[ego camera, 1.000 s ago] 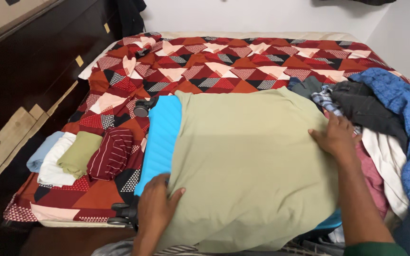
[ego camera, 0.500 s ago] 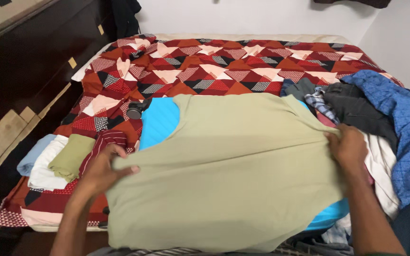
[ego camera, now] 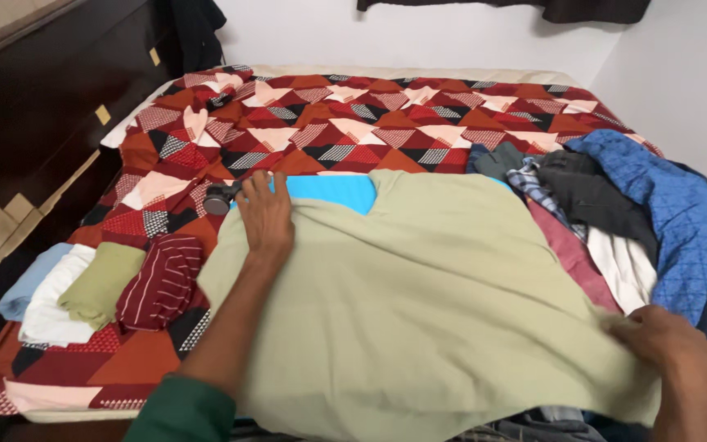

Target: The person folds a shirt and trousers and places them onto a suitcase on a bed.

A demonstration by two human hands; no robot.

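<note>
The pale green shirt [ego camera: 419, 303] lies spread over a bright blue suitcase [ego camera: 329, 191] on the bed — the left hand [ego camera: 265, 214] rests flat on its far left edge, fingers open and pressing the cloth, while the right hand [ego camera: 671, 350] pinches the near right corner. Just right of it a heap of unfolded clothes [ego camera: 615, 213] — blue, dark grey, pink, white — sits on the patchwork quilt [ego camera: 353, 115]. Well to the left, a row of folded garments [ego camera: 100, 286] lies near the bed's edge, beside a dark wooden dresser [ego camera: 34, 115].
</note>
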